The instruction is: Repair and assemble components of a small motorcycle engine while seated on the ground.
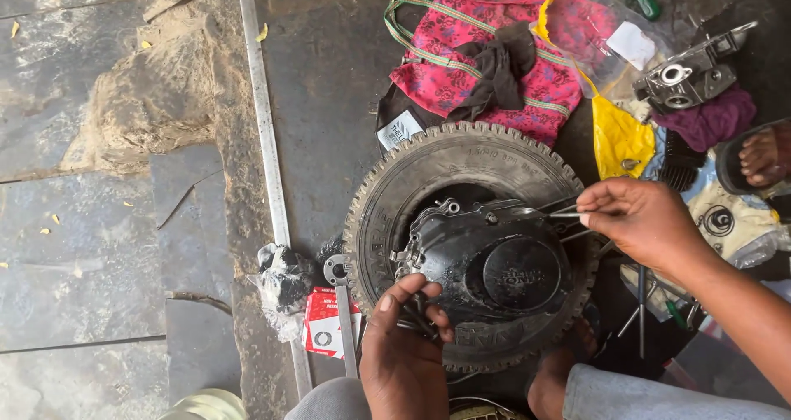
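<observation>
Engine cover (486, 263): black, oily, lying flat on top of a knobby tyre (387, 198), centre of frame; round cap facing up.
Long axis of cover: running lower left to upper right, narrow lugged end toward the upper left.
Left hand (404, 354): bottom centre, fingers (428, 313) clenched on a small dark part at the cover's lower left edge; exact part too hidden to tell.
Right hand (638, 218): right of centre, fingers pinched around a thin metal tool (560, 214), its shaft pointing left toward the cover's upper right edge.
Progress: cover off any engine and resting loose on the tyre; work on its rim in hand, judged mid-way; nothing visibly refitted.
Floor (99, 247): stone slabs, carrying everything.
Nearby: ring spanner (339, 305) and red-and-white small box (325, 325) just left of the tyre; pink patterned bag (482, 53) with a dark rag above; metal engine part (688, 78) at upper right.
</observation>
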